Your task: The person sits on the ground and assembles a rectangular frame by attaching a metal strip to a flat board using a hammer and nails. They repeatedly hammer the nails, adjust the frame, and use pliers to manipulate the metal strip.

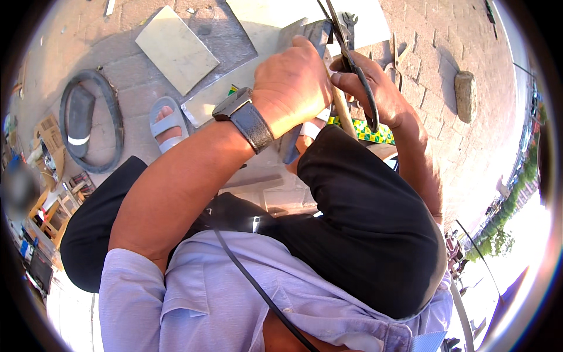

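My left hand (293,79), with a watch (239,114) on its wrist, is closed in a fist against a dark grey flat piece (316,34). What that piece is, I cannot make out, and the palm side of the fist is hidden. Close by on the right, my right hand (378,91) holds a pair of dark scissors (366,97), thumb and fingers around the handle. Its long blades point up and away, beside the grey piece. A wooden stick (342,111) runs down between the two hands.
Beyond the hands lie a wrench (350,23) and another pair of scissors (399,58). A stone block (465,97) is at right. Leftward are a pale square tile (177,50) and a black rubber ring (120,126) around a dark oblong piece (81,114). Green-yellow patterned material (375,134) lies below the right hand.
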### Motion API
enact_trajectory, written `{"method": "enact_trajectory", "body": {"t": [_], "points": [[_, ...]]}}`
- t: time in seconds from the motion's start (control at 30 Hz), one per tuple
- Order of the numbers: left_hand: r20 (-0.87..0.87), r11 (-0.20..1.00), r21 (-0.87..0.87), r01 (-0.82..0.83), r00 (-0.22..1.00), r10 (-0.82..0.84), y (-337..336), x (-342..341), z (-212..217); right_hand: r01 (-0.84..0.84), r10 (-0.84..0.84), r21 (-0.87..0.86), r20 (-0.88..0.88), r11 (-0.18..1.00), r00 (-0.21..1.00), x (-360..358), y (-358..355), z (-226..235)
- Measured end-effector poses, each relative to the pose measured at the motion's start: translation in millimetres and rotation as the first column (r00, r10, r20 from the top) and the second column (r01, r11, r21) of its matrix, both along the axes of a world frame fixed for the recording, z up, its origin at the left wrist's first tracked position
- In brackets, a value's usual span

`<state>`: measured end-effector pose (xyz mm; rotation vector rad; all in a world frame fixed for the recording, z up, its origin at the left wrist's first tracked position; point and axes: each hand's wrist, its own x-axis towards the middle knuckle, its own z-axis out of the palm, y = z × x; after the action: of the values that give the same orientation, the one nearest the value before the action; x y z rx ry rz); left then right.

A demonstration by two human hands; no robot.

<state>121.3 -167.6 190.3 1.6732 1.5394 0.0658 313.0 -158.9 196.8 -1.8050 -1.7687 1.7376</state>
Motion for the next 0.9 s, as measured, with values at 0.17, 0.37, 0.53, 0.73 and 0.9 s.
{"method": "enact_trajectory", "body": {"t": [0.17,0.37,0.53,0.73,0.9], "points": [[0.035,1.000,0.012,-0.018,0.999,0.018,0,-4,-2,0.010,-0.010,0.061,-0.003,0.998,1.000,-4,-5,-3],[0.050,0.999,0.031,-0.012,0.999,0.011,-1,-6,-2,0.068,-0.068,0.001,0.018,0.998,0.998,-7,-7,-1],[0.053,0.999,0.044,-0.002,0.999,0.000,-1,-8,-6,0.066,-0.070,0.098,0.038,0.993,0.997,-7,-12,-11],[0.031,1.000,-0.011,-0.017,0.999,0.018,2,-4,-4,0.093,-0.119,0.229,0.100,0.969,0.988,-4,-18,-37],[0.000,0.999,-0.032,-0.024,1.000,0.024,2,-1,1,0.052,-0.069,0.246,0.064,0.968,0.996,-2,-7,-34]]}}
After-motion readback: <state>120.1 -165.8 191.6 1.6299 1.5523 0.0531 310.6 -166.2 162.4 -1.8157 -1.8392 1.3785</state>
